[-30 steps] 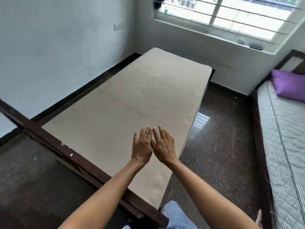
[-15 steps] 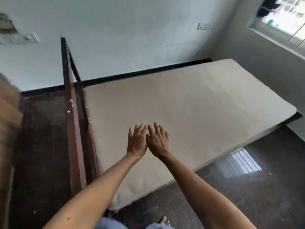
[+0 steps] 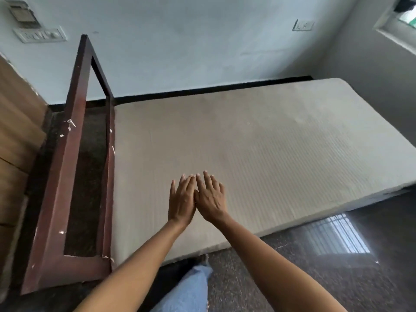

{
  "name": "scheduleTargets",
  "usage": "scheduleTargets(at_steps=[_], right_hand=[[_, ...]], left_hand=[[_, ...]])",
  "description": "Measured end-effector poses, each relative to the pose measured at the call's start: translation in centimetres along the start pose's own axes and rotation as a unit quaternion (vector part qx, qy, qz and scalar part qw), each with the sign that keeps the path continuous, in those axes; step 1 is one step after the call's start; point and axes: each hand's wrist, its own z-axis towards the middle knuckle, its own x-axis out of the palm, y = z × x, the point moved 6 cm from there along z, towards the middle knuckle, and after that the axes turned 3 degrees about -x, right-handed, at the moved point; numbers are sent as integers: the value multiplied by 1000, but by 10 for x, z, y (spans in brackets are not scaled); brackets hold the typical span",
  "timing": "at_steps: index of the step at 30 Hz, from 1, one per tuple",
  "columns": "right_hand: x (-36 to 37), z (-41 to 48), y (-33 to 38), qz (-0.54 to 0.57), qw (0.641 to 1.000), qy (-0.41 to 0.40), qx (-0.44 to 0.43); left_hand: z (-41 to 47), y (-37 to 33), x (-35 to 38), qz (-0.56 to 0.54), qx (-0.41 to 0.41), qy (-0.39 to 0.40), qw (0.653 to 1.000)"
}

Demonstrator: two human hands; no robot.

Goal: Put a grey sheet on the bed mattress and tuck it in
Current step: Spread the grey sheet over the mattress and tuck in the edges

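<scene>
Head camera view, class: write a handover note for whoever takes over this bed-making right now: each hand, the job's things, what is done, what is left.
Left hand: open, fingers straight, holds nothing.
Right hand: open, beside the left, thumbs meeting, holds nothing.
Both reach over the mattress; contact cannot be told.
Mattress: bare, beige, flat, a dark wooden frame at one end.
Grey sheet: not in view.
Done: nothing visible. Left: fetch the sheet, spread it, tuck it in.
</scene>
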Motion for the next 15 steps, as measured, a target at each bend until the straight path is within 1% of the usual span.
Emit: scheduleTargets(at_steps=[3,5,7,9,12,15], right_hand=[[12,25,-8,-38,997,25,-54],[24,46,-15,-59,993,37,-92],[35,67,-20,-70,989,59,-117],[44,83,-22,-71,985,76,-135],[57,101,-29,-71,978,99,-172],[67,117,-30,-63,969,103,-217]], left_hand=[[8,10,23,-2,-43,-23,999],[14,19,44,-26,-75,-41,996],[18,26,63,-35,-83,-76,993],[25,35,79,-27,-101,-95,990],[29,46,89,-16,-163,-133,978],[26,57,97,4,-188,-146,971]])
